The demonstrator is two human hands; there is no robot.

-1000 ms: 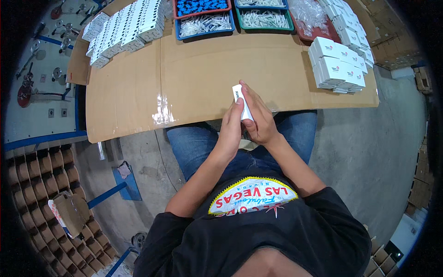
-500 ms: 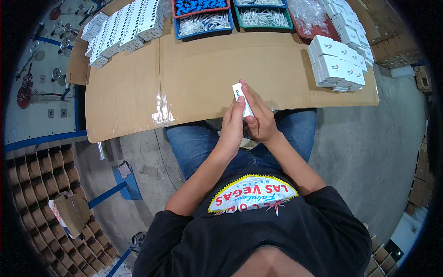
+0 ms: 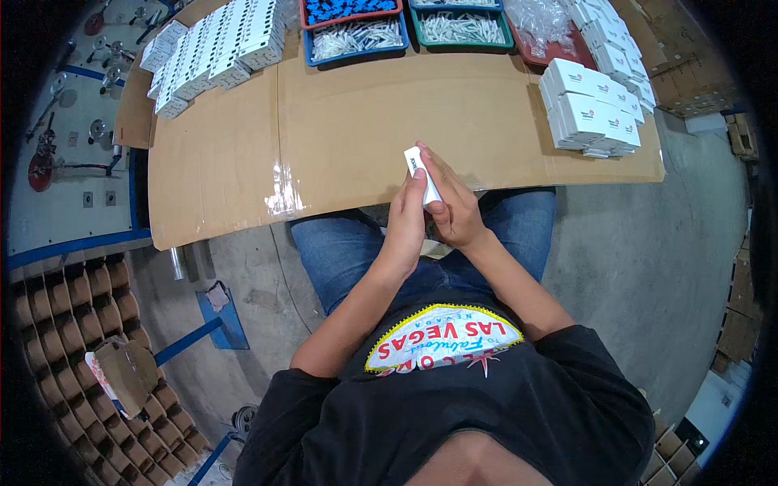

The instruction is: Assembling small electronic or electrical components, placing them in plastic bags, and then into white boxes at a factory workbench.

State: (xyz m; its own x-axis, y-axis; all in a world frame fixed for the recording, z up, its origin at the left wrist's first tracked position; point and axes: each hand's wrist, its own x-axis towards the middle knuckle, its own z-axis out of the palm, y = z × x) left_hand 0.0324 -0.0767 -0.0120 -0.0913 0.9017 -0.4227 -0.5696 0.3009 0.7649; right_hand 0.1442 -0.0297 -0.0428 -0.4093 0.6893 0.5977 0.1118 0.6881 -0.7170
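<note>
A small white carton with dark print is clasped between my two hands, just above the near edge of the cardboard-covered table. My left hand wraps its left side, the thumb lying along the top face. On the other side my right hand presses the carton with long fingers stretched along it and the thumb near its lower end. The carton tilts, its far end leaning left. My palms hide its underside.
Stacked white boxes stand at the far left and at the right. Along the back sit a blue tray and a green tray of white pieces, a tray of blue pieces, and a red tray with clear plastic bags.
Both hands and the carton have shifted very slightly left in the picture. The grip looks the same.
</note>
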